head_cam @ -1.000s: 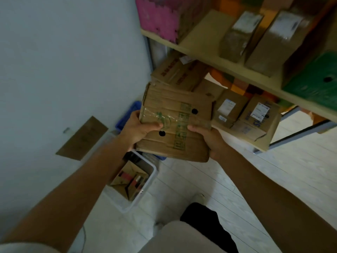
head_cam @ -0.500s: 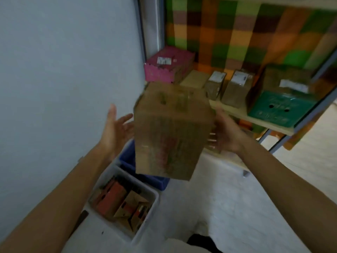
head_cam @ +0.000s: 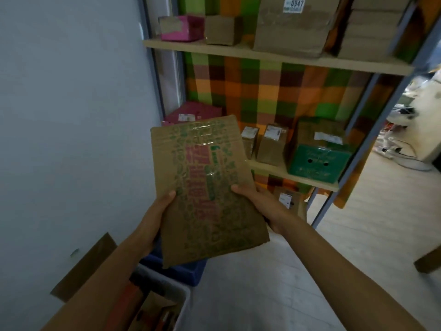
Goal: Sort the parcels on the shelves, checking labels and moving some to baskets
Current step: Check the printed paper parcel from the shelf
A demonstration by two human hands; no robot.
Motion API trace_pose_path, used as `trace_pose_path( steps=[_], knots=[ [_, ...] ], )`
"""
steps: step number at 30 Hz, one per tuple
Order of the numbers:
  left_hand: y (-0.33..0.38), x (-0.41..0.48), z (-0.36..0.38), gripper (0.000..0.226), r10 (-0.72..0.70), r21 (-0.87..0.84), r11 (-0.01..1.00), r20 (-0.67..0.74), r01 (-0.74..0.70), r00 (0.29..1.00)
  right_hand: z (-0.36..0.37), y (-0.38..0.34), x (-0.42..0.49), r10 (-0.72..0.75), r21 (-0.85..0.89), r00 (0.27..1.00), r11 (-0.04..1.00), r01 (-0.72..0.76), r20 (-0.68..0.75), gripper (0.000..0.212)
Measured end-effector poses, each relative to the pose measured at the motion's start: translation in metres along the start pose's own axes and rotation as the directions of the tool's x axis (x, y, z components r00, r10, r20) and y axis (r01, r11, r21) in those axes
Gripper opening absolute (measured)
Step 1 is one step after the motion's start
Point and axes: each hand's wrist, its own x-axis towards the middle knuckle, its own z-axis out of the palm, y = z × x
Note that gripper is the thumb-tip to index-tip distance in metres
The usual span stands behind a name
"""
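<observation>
The flat brown green-printed cardboard parcel (head_cam: 205, 187) has flipped face-up, long axis pointing away; left hand (head_cam: 155, 217) and right hand (head_cam: 261, 207) grip opposite edges, blue plastic basket (head_cam: 183, 271) directly below.

Wall (head_cam: 71, 115) — pale grey, plain, at left; a brown cardboard patch (head_cam: 83, 266) is stuck low on it.
Cloth (head_cam: 262, 91) — checked green, orange and brown, hanging at the back.
Floor (head_cam: 310, 271) — pale planks.
White clutter (head_cam: 420, 130) with cords, far right, blurred.
Dark wooden block (head_cam: 429, 259) at the right edge, standing on the floor, cut off by the frame.
</observation>
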Motion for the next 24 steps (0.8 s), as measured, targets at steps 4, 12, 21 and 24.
trace_pose_path(
  steps=[4,12,21,24],
  knots=[
    [0.006,0.003,0.021,0.076,-0.027,0.107,0.994,0.057,0.021,0.998,-0.021,0.003,-0.007,-0.008,-0.066,0.997,0.998,0.003,-0.071,0.075],
    [0.008,0.040,0.065,0.109,-0.091,0.265,0.962,0.090,0.064,0.992,-0.077,0.011,-0.020,0.016,0.006,0.991,1.000,-0.016,-0.132,0.053],
    [0.020,0.050,0.084,0.088,-0.072,0.289,0.956,0.071,0.048,0.995,-0.090,0.008,-0.012,0.012,0.084,0.987,0.996,0.001,-0.158,0.055],
    [0.027,0.052,0.084,0.077,-0.047,0.299,0.954,0.085,0.019,0.995,-0.090,0.003,-0.011,-0.003,0.087,0.984,0.996,0.019,-0.179,0.021]
  ],
)
